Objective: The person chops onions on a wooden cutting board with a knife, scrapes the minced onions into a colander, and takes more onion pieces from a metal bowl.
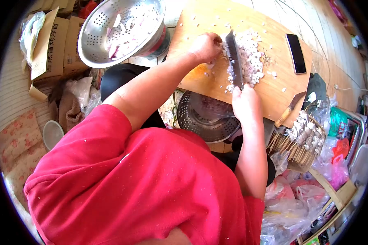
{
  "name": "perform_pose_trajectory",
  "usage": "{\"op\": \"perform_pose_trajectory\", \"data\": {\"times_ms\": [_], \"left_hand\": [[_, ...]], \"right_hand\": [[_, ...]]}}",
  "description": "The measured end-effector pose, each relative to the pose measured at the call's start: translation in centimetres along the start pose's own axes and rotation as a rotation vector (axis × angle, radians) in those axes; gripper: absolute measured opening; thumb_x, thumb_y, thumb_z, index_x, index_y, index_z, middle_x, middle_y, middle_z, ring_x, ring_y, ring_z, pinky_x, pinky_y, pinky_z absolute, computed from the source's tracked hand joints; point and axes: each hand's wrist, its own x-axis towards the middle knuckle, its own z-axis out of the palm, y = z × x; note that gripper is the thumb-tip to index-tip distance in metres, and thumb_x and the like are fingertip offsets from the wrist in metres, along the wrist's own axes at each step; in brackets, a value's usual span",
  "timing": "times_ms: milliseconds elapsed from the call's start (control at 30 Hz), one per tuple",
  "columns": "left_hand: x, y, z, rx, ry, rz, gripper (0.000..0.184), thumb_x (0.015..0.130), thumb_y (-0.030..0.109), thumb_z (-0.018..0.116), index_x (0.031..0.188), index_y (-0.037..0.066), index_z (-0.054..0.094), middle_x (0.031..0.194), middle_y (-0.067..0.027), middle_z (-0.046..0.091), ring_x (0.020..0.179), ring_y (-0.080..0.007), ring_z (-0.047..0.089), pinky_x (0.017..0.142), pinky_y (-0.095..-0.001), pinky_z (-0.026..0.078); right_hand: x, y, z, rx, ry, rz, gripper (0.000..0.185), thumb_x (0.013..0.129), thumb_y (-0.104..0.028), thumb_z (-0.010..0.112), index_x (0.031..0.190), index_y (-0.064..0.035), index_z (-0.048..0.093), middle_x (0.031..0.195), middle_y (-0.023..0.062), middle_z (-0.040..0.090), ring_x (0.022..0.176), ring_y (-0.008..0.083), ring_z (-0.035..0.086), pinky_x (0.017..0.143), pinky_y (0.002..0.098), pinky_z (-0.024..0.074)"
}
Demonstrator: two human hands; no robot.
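Note:
My right hand point(247, 104) is wrapped round the handle of a kitchen knife point(234, 57) with a broad dark blade. The blade stands among chopped onion point(251, 55), pale with purple tints, heaped on a wooden cutting board point(200, 20). To the left of the blade is my left hand point(207, 47), its fingers curled down at the edge of the onion bits; what they grip, if anything, is hidden. Smaller bits lie scattered over the board.
Larger onion pieces fill part of a steel colander point(94, 51) at upper left. Another perforated bowl point(188, 118) sits below the board. A phone point(296, 54) and a wooden-handled knife point(288, 110) lie on the board's right side, near skewers point(300, 139). Cardboard boxes point(53, 49) stand left.

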Motion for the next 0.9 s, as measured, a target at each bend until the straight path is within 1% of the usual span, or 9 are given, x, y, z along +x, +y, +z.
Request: {"op": "perform_pose_trajectory", "data": {"times_ms": [67, 167, 200, 267, 300, 433, 500, 633, 900], "left_hand": [[0.6, 1.8, -0.1, 0.010, -0.011, -0.047, 0.027, 0.079, 0.015, 0.062, 0.103, 0.006, 0.070, 0.099, -0.0159, 0.070, 0.092, -0.0310, 0.067, 0.085, -0.0373, 0.053], [3.7, 1.1, 0.8, 0.195, 0.088, 0.288, 0.029, 0.085, 0.014, 0.054, 0.110, 0.015, 0.069, 0.114, -0.0129, 0.064, 0.106, -0.0303, 0.060, 0.095, -0.0384, 0.047], [4.9, 1.0, 1.1, 0.196, 0.087, 0.289, 0.029, 0.085, 0.014, 0.054, 0.110, 0.015, 0.069, 0.114, -0.0129, 0.064, 0.106, -0.0303, 0.060, 0.095, -0.0384, 0.047], [6.3, 0.8, 1.3, 0.425, -0.045, 0.625, 0.027, 0.088, 0.015, 0.056, 0.112, 0.013, 0.068, 0.114, -0.0133, 0.063, 0.108, -0.0313, 0.059, 0.098, -0.0388, 0.045], [6.4, 1.6, 0.5, 0.515, -0.196, 0.627, 0.025, 0.090, 0.018, 0.056, 0.110, 0.012, 0.068, 0.113, -0.0138, 0.064, 0.111, -0.0306, 0.057, 0.099, -0.0385, 0.044], [5.5, 1.7, -0.5, 0.494, -0.221, 0.533, 0.026, 0.088, 0.023, 0.059, 0.108, 0.010, 0.069, 0.112, -0.0157, 0.065, 0.106, -0.0321, 0.060, 0.096, -0.0397, 0.046], [3.6, 1.5, -1.0, 0.531, -0.194, 0.216, 0.028, 0.086, 0.027, 0.062, 0.102, 0.007, 0.070, 0.107, -0.0176, 0.067, 0.096, -0.0336, 0.064, 0.088, -0.0408, 0.050], [-0.3, 0.0, -0.6, 0.253, -0.103, 0.001, 0.024, 0.082, 0.028, 0.069, 0.094, 0.008, 0.074, 0.086, -0.0127, 0.072, 0.079, -0.0259, 0.070, 0.077, -0.0349, 0.055], [-1.7, -1.1, -0.6, 0.278, -0.087, 0.070, 0.022, 0.080, 0.024, 0.069, 0.094, 0.008, 0.074, 0.088, -0.0129, 0.072, 0.081, -0.0274, 0.070, 0.077, -0.0359, 0.055]], "right_hand": [[-0.3, 0.9, -0.4, 0.070, 0.073, 0.055, 0.035, 0.095, -0.029, 0.049, 0.107, 0.0023, 0.059, 0.095, 0.0270, 0.067, 0.093, 0.0427, 0.064, 0.083, 0.0500, 0.0496], [-0.7, 1.9, -0.9, 0.189, 0.138, 0.048, 0.036, 0.095, -0.031, 0.049, 0.105, 0.0016, 0.059, 0.093, 0.0267, 0.067, 0.091, 0.0428, 0.064, 0.082, 0.0499, 0.0492], [-0.7, 2.1, -1.0, 0.255, 0.170, 0.047, 0.036, 0.095, -0.032, 0.049, 0.104, 0.0015, 0.060, 0.092, 0.0266, 0.067, 0.091, 0.0430, 0.064, 0.081, 0.0497, 0.0491], [-0.6, 2.1, -1.0, 0.262, 0.190, 0.059, 0.036, 0.095, -0.031, 0.049, 0.102, 0.0016, 0.060, 0.090, 0.0261, 0.067, 0.089, 0.0435, 0.064, 0.080, 0.0496, 0.0491], [-0.7, 1.9, -1.2, 0.254, 0.201, 0.053, 0.036, 0.095, -0.032, 0.049, 0.102, 0.0015, 0.060, 0.089, 0.0262, 0.067, 0.089, 0.0437, 0.064, 0.080, 0.0497, 0.0490], [-0.7, 1.5, -1.7, 0.229, 0.185, 0.005, 0.035, 0.094, -0.031, 0.050, 0.102, 0.0011, 0.060, 0.089, 0.0266, 0.067, 0.088, 0.0439, 0.064, 0.079, 0.0500, 0.0489], [-0.6, 1.2, -1.4, 0.220, 0.176, -0.016, 0.035, 0.094, -0.032, 0.051, 0.103, 0.0010, 0.060, 0.089, 0.0266, 0.067, 0.088, 0.0439, 0.064, 0.079, 0.0503, 0.0487], [-0.9, -0.2, -0.3, 0.266, 0.142, -0.083, 0.031, 0.092, -0.029, 0.055, 0.098, 0.0013, 0.059, 0.085, 0.0259, 0.066, 0.086, 0.0436, 0.064, 0.077, 0.0503, 0.0488], [-0.3, -1.1, 2.5, 0.264, 0.043, -0.124, 0.029, 0.093, -0.025, 0.053, 0.094, 0.0033, 0.056, 0.086, 0.0264, 0.065, 0.085, 0.0435, 0.064, 0.077, 0.0503, 0.0497]]}}
